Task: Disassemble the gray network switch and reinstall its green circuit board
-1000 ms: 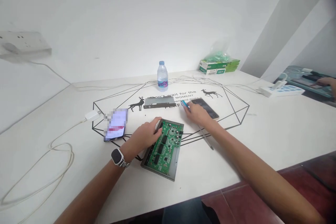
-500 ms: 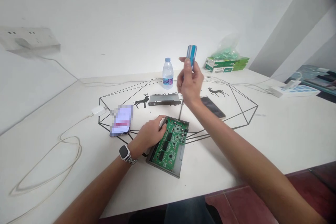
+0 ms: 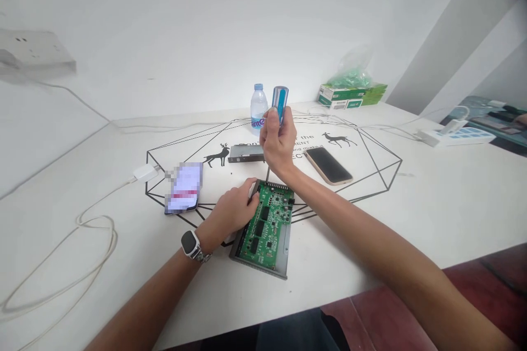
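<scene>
A green circuit board point(image 3: 267, 227) lies in a grey metal tray point(image 3: 284, 260) on the white table. My left hand point(image 3: 233, 211), with a watch on its wrist, presses on the board's left edge with fingers curled over it. My right hand point(image 3: 279, 140) is closed round a blue-handled screwdriver point(image 3: 280, 103) held upright. The screwdriver's shaft points down at the board's far edge.
A grey metal cover point(image 3: 246, 153) lies behind the board. A dark phone point(image 3: 328, 165) lies to the right, a lit phone point(image 3: 183, 194) with a white charger cable to the left. A water bottle point(image 3: 258, 107) and a green box point(image 3: 349, 96) stand farther back.
My right hand picked the screwdriver up from the table, raised it upright, then brought it down and left over the board's far edge. My left hand stayed on the board.
</scene>
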The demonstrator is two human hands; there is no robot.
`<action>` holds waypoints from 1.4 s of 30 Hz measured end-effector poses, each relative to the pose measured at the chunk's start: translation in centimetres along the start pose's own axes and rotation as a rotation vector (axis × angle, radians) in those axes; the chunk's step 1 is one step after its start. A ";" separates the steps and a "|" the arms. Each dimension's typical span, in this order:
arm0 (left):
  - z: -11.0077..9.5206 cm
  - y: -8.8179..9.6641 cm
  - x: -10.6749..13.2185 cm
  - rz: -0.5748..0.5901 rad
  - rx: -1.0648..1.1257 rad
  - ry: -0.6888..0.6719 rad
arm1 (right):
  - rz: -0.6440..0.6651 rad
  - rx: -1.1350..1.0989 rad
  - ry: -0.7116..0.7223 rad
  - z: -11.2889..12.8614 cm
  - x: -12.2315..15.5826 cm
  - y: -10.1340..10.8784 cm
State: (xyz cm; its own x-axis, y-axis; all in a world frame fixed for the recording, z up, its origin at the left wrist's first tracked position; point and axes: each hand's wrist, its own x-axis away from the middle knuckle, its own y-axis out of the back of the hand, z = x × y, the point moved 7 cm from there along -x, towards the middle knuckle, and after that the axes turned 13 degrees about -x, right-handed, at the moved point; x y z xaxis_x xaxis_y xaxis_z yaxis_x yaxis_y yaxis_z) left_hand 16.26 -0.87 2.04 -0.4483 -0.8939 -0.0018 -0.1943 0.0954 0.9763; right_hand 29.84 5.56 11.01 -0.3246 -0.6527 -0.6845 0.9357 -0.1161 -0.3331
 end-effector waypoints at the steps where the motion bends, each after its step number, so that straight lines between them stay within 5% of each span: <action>1: 0.1 0.0 0.0 -0.006 -0.006 0.000 | 0.000 0.001 -0.005 -0.2 0.1 -0.1; 12: 0.1 0.0 0.2 -0.022 -0.050 -0.005 | 0.139 0.142 -0.084 -1.3 1.0 -1.0; 16: 0.4 1.3 -0.2 -0.168 -0.048 -0.005 | 0.130 0.089 -0.069 -0.6 1.1 -0.9; 19: 0.1 2.7 -1.4 -0.356 0.124 -0.088 | 0.180 0.043 -0.147 -0.5 1.0 -1.2; 25: -0.9 1.1 -3.9 -0.258 0.636 -0.202 | 0.260 -0.039 -0.256 -0.3 0.6 -2.2; 36: -0.7 0.9 -3.2 -0.359 0.571 -0.189 | 0.685 -0.366 -0.682 0.1 1.1 -4.3; 39: -0.7 1.0 -3.1 -0.373 0.565 -0.163 | 0.590 -0.187 -0.587 0.5 0.6 -3.2; 42: -0.8 1.1 -3.0 -0.363 0.585 -0.140 | 0.353 -0.009 -0.443 1.4 0.2 -1.2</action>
State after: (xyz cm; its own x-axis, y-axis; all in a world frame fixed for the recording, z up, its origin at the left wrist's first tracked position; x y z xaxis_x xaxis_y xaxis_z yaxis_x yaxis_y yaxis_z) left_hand 18.10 1.62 3.26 -0.3667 -0.8530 -0.3715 -0.7730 0.0571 0.6319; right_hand 28.84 4.51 12.14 0.0980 -0.9028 -0.4189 0.9752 0.1711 -0.1406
